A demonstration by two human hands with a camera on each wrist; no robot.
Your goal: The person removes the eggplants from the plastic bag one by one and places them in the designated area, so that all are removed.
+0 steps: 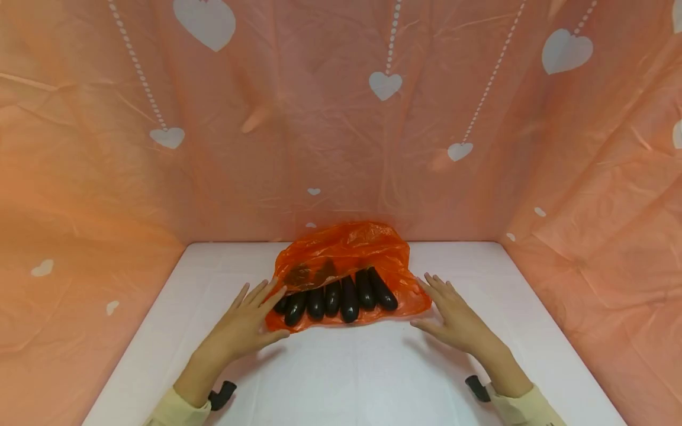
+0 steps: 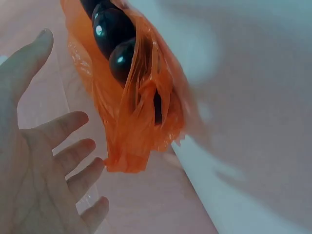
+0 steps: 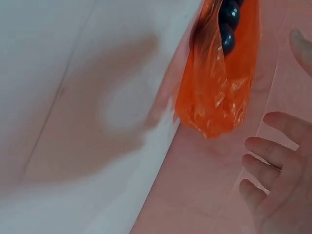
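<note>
Two cream sleeves end at a left hand and a right hand, both released and splayed, over a white table walled by heart-printed peach sheeting, flanking a crinkled, translucent orange bag near its far edge, in whose mouth seven glossy, oblong eggplants show.

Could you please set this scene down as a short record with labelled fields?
Container: orange plastic bag, lying on the white table
Contents: at least six dark eggplants, side by side, partly covered by the bag's upper layer
Left hand: at the bag's left end, fingers spread, gripping nothing
Right hand: by the bag's right end, fingers extended, gripping nothing
Hand contact with bag: cannot be told for certain
Backdrop: orange curtain with white hearts
</note>
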